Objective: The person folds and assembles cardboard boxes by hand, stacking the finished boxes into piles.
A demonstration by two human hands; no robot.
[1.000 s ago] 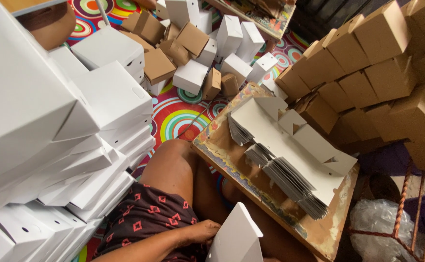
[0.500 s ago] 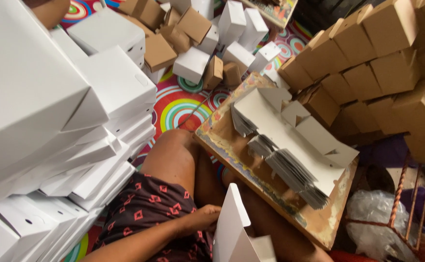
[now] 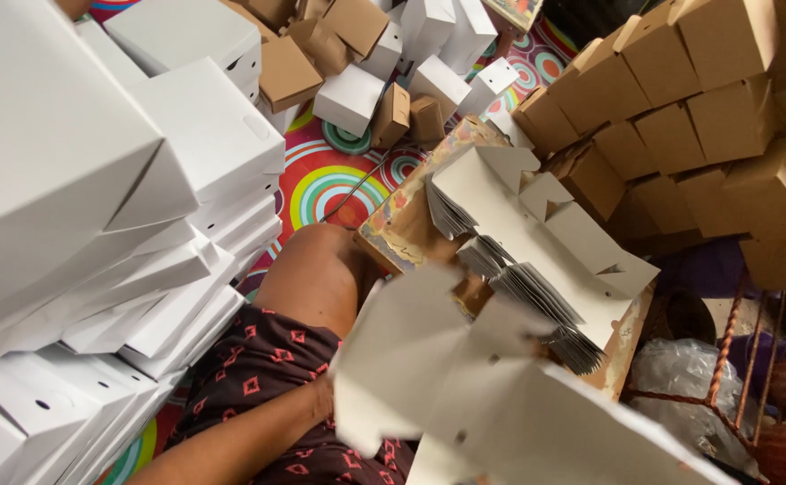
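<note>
Blurred white box blank (image 3: pixel 465 386) over lap; flat blanks stack (image 3: pixel 537 260) beyond.

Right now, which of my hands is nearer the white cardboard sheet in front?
Left. The left forearm reaches the white cardboard sheet at its left edge, the hand hidden behind it. The right hand is out of view.

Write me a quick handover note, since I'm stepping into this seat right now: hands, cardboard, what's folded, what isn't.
Left hand: hidden behind the unfolded white blank that it lifts over the lap; only the forearm shows. Right hand: not in view.
The stack of flat blanks lies on the worn board just ahead of the knee.
Done: finished white boxes piled high on the left, more white and brown ones on the patterned floor, brown boxes stacked on the right.
Left: the raised blank is still flat, and many flat blanks remain on the board.
</note>
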